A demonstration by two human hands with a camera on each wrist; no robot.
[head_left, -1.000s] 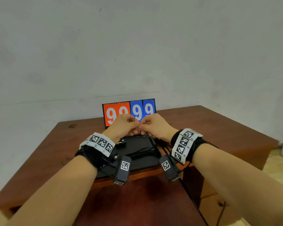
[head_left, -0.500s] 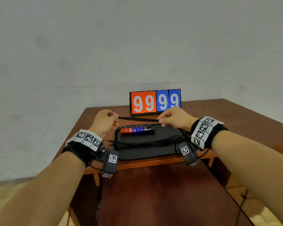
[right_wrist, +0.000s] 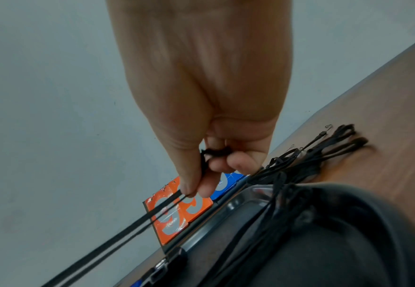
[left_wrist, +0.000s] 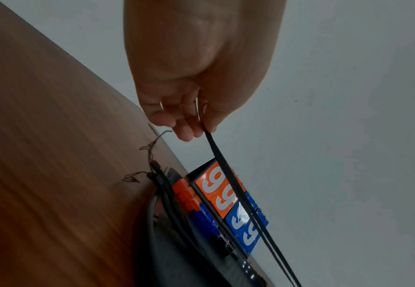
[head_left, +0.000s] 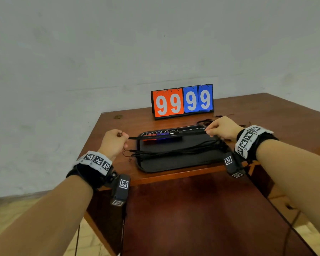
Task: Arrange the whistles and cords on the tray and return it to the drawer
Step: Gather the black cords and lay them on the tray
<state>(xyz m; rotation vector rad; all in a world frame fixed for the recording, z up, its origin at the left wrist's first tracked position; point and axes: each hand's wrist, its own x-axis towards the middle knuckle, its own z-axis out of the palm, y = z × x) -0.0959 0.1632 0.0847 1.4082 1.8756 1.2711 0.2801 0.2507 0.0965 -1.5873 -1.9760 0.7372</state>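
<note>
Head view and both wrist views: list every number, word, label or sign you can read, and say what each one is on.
"99": white digits on the two orange cards of the tabletop flip scoreboard.
"99": white digits on its two blue cards.
Square black-and-white coded markers, no letters or numbers: on the white wristbands and the black wrist cameras.
Red, blue and black whistles on the black tray: no print readable.

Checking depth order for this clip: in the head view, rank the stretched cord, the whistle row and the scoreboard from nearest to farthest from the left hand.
1. Stretched cord: pinched in the left hand.
2. Whistle row: on the tray's far left side.
3. Scoreboard: upright behind the tray.
</note>
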